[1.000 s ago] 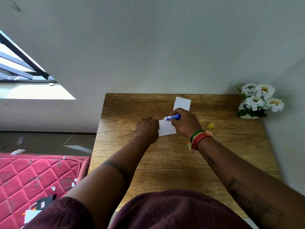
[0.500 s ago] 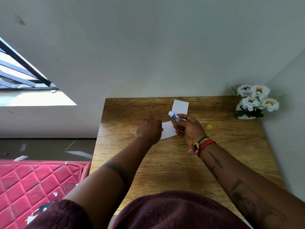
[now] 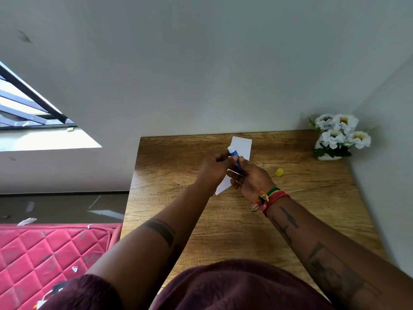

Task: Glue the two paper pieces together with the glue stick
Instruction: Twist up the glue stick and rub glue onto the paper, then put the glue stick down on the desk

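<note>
A blue glue stick [image 3: 235, 158] with a white tip stands tilted above the wooden table [image 3: 223, 220]. My right hand [image 3: 251, 179] grips its lower body. My left hand [image 3: 213, 168] has its fingers pinched on the upper part of the stick. One white paper piece [image 3: 242, 146] lies flat near the table's far edge, just behind the stick. The second white paper piece [image 3: 223, 185] lies under and between my hands, mostly hidden, with one corner showing. The stick's yellow cap [image 3: 279, 172] rests on the table to the right of my right hand.
A white vase of white flowers [image 3: 337, 137] stands in the back right corner against the walls. A pink quilted mattress [image 3: 44, 249] lies on the floor left of the table. A window [image 3: 29, 121] is at the left.
My right hand lifted the glue stick off the near paper and tipped it upward. My left hand left the paper and came up to meet the stick.
</note>
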`<state>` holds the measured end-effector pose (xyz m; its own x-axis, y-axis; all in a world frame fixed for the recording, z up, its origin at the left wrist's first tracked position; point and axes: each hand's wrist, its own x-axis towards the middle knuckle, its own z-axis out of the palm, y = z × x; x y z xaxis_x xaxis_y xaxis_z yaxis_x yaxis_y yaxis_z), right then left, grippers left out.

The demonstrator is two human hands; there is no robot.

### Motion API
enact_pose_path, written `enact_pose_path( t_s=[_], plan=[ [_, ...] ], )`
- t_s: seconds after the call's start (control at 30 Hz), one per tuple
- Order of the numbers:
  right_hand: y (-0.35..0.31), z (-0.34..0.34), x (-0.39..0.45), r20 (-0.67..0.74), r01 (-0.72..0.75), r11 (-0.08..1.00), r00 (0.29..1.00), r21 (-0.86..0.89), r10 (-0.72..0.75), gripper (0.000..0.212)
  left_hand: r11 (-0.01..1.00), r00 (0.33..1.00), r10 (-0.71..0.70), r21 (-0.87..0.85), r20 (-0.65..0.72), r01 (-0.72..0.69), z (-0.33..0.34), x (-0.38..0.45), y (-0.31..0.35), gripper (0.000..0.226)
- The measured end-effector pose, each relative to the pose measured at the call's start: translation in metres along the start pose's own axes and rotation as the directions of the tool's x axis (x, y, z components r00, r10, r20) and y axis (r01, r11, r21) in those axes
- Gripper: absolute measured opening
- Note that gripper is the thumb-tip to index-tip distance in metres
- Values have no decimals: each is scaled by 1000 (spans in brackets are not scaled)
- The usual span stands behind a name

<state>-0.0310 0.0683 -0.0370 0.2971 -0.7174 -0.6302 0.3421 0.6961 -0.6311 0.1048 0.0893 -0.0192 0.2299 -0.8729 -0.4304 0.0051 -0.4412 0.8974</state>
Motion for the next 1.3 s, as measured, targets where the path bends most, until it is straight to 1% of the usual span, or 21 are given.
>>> enact_pose_path(
  t_s=[0.1, 0.17, 0.23, 0.3, 0.33, 0.37, 0.4, 0.47, 0.5, 0.53, 0.63, 0.73, 0.8, 0.9, 0.93, 0.97, 1.0, 1.07, 1.13, 1.2, 1.3],
  plan=[
    [-3, 1, -5, -25, 42, 996, 999, -83, -44, 33, 988, 998, -48, -145, 31, 52, 7, 2, 4, 16],
    [-12, -3, -8, -67, 104, 954, 990, -282, -128, 26, 992, 997, -71, -106, 0, 71, 12, 5, 5, 22],
    [-20, -10, -10, -73, 186, 830, 962, -525, -262, 23, 996, 997, -72, -59, -26, 70, 16, 9, 6, 31],
    [-27, -22, -7, -112, 231, 659, 894, -715, -435, 17, 999, 998, -52, -10, -30, 52, 20, 14, 4, 37],
    [-31, -31, -4, -146, 198, 544, 839, -816, -524, 14, 999, 999, -34, 15, -20, 34, 22, 16, 4, 38],
    [-35, -41, -1, -166, 113, 403, 788, -908, -593, 17, 999, 1000, -15, 43, -5, 15, 26, 18, 3, 38],
    [-37, -52, 2, -162, 4, 255, 764, -967, -624, 25, 997, 1000, 5, 74, 13, -6, 30, 20, 2, 38],
    [-40, -70, 5, -131, -168, -7, 792, -986, -596, 41, 993, 999, 29, 115, 44, -34, 37, 21, 0, 37],
    [-39, -77, 6, -120, -213, -101, 816, -972, -565, 45, 991, 998, 31, 128, 57, -38, 40, 21, -1, 37],
    [-38, -83, 8, -110, -226, -157, 838, -961, -534, 47, 989, 997, 30, 145, 68, -40, 43, 21, -1, 38],
    [-31, -91, 10, -57, -160, -167, 867, -973, -495, 37, 977, 996, 38, 207, 77, -53, 46, 22, -3, 44],
    [-30, -88, 11, -52, -120, -103, 860, -987, -507, 28, 969, 996, 43, 240, 72, -60, 41, 23, -5, 44],
    [-31, -81, 11, -64, -57, 30, 836, -998, -545, 28, 961, 997, 47, 268, 67, -63, 36, 23, -6, 45],
    [-35, -62, 9, -104, 105, 323, 816, -940, -569, 27, 953, 997, 62, 295, 52, -75, 28, 21, -6, 46],
    [-36, -55, 9, -115, 143, 382, 809, -913, -577, 24, 952, 997, 60, 298, 46, -71, 27, 20, -6, 45],
    [-37, -50, 8, -106, 173, 393, 797, -903, -594, 19, 952, 998, 59, 300, 38, -67, 25, 18, -6, 44],
    [-37, -46, 7, -80, 187, 355, 781, -916, -619, 18, 951, 998, 60, 303, 29, -66, 24, 16, -7, 43],
    [-37, -47, 6, -15, 142, 191, 764, -971, -645, 24, 950, 998, 65, 306, 20, -68, 21, 12, -8, 42],
    [-35, -59, 5, -5, 42, 64, 801, -997, -599, 32, 956, 998, 61, 285, 14, -62, 21, 8, -9, 41],
    [-31, -78, 3, -29, -21, 20, 838, -1000, -544, 34, 965, 999, 51, 259, 10, -52, 22, 5, -12, 40],
    [-25, -100, -4, -49, -64, -12, 850, -998, -524, 36, 968, 999, 51, 246, 6, -51, 32, -1, -19, 36]
  ],
)
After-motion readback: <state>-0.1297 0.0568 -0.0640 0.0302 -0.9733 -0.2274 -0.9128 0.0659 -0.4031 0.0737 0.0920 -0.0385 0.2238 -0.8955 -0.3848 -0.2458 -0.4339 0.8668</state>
